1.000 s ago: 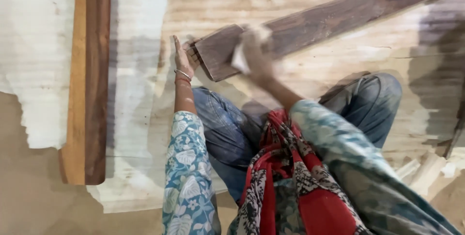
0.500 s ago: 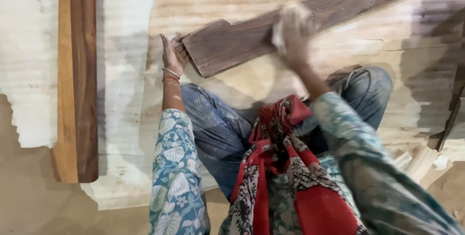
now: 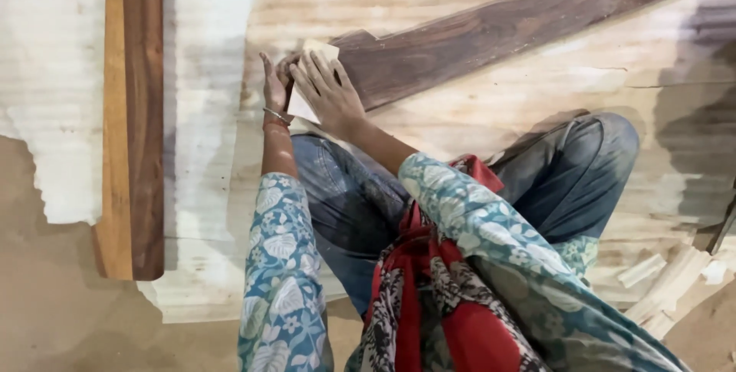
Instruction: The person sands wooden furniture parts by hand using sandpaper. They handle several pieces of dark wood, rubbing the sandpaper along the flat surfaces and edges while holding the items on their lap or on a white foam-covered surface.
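A long dark wooden plank (image 3: 491,38) lies slanted on a corrugated sheet (image 3: 460,119), running from its near end at the middle to the top right. My right hand (image 3: 326,92) presses a pale piece of sandpaper (image 3: 314,57) flat on the plank's near end. My left hand (image 3: 272,84) rests against that same end, fingers straight, steadying it. A bangle sits on the left wrist. My legs in blue jeans (image 3: 583,165) are folded under me.
A second plank (image 3: 130,111), dark with a lighter edge, lies upright in view at the left on the sheet. Pale wood offcuts (image 3: 667,280) lie at the lower right. Sandy floor (image 3: 46,303) borders the sheet at bottom left.
My right hand with the sandpaper slid up the plank toward the right, then came back down to the near end. The left hand stayed at the plank's end.
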